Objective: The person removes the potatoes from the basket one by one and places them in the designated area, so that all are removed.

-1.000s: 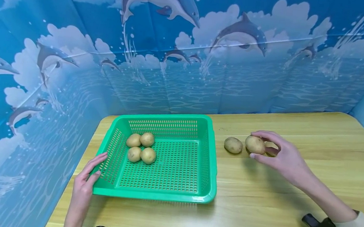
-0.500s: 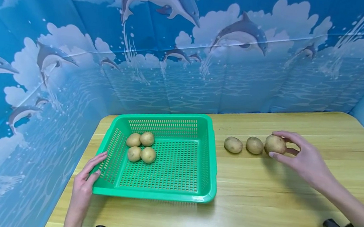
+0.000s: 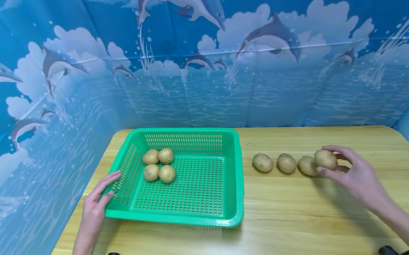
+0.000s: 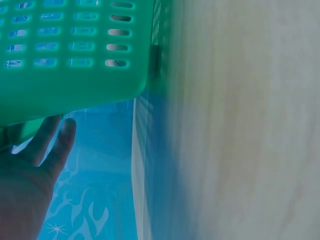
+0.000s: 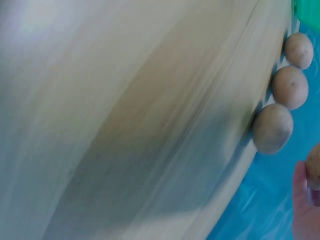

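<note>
- Right hand (image 3: 363, 182) is sitting further right than half a second ago.
- Nearest, the left hand (image 3: 94, 205) is holding the left rim of the green slotted plastic basket (image 3: 173, 219); four round tan potatoes (image 3: 167, 174) are lying inside.
- Beyond, three oval tan potatoes (image 3: 286, 163) are lining the pale wooden worktop (image 3: 297, 243).
- Just beside their right end, the right fingers are grasping a brownish oval potato (image 3: 325, 159); a low swing could be setting the rounded row rolling.
</note>
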The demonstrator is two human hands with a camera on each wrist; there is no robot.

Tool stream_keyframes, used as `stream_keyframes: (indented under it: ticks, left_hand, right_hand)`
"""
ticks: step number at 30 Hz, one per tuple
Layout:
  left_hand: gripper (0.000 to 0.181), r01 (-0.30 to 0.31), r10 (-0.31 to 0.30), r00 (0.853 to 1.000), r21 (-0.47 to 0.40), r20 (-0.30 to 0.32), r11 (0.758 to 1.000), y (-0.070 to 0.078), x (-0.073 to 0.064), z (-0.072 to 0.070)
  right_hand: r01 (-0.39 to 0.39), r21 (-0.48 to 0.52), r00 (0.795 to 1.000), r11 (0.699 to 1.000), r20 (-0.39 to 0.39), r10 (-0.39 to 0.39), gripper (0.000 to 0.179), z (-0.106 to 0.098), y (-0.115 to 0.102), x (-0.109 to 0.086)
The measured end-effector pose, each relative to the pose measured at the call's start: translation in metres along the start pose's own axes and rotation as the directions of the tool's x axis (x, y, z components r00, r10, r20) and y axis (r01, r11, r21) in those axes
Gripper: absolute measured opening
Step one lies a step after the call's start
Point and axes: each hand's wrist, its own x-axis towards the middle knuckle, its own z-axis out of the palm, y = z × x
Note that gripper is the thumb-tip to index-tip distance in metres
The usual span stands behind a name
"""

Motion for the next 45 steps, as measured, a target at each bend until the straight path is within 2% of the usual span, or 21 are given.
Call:
stream_keyframes:
  ticks: [6, 11, 15, 20, 30, 45]
  left_hand:
    - [0.044, -0.013, 0.013, 1.0, -0.017, -0.018, 1.0, 0.001, -0.001, 0.001]
    - [0.044, -0.021, 0.02, 0.999, -0.025, -0.025, 0.999, 0.001, -0.001, 0.001]
    - [0.043, -0.019, 0.018, 1.0, -0.024, -0.026, 1.0, 0.0, -0.001, 0.001]
    - [0.043, -0.021, 0.021, 1.0, -0.022, -0.023, 1.0, 0.0, -0.002, 0.001]
    - [0.043, -0.027, 0.027, 0.999, -0.025, -0.018, 0.999, 0.001, -0.002, 0.001]
    - [0.043, -0.034, 0.034, 0.999, -0.017, -0.01, 0.999, 0.0, -0.001, 0.001]
  right_hand:
    - [-0.03, -0.066, 0.999, 0.997, 0.021, 0.031, 0.064, -0.01, 0.013, 0.003]
    - [-0.012, -0.141, 0.999, 0.99, 0.032, 0.016, 0.065, -0.014, 0.022, 0.006]
    - [0.0, -0.209, 0.999, 0.978, 0.048, 0.01, 0.064, -0.014, 0.029, 0.01]
    - [-0.023, -0.288, 0.996, 0.957, 0.074, 0.046, 0.065, -0.013, 0.038, 0.016]
    - [-0.016, -0.319, 0.99, 0.948, 0.129, 0.06, 0.066, -0.011, 0.049, 0.022]
    - [-0.012, -0.316, 0.981, 0.949, 0.181, 0.072, 0.073, -0.007, 0.047, 0.026]
